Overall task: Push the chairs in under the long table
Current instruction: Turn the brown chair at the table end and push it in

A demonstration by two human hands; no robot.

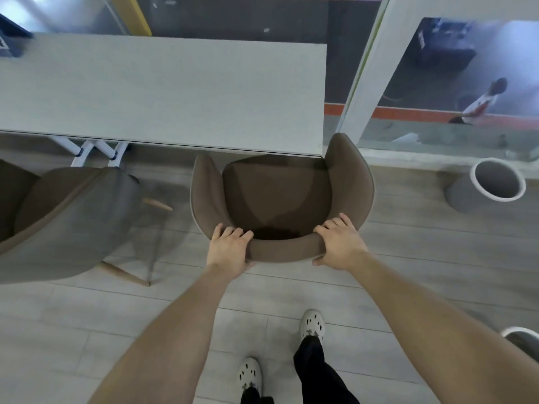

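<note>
Chair [277, 196] front under table [163, 91] edge

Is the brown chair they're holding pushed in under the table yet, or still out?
Mostly out. Only the front of the chair seat lies under the table edge; the right armrest tip sticks out past the table's end.

Grey bin [493, 185] stood on plank floor [408, 258] near glass partition [437, 83] (upright, white rim). Dark object [11, 39] lay at tabletop's far-left corner; identity unclear.
</note>
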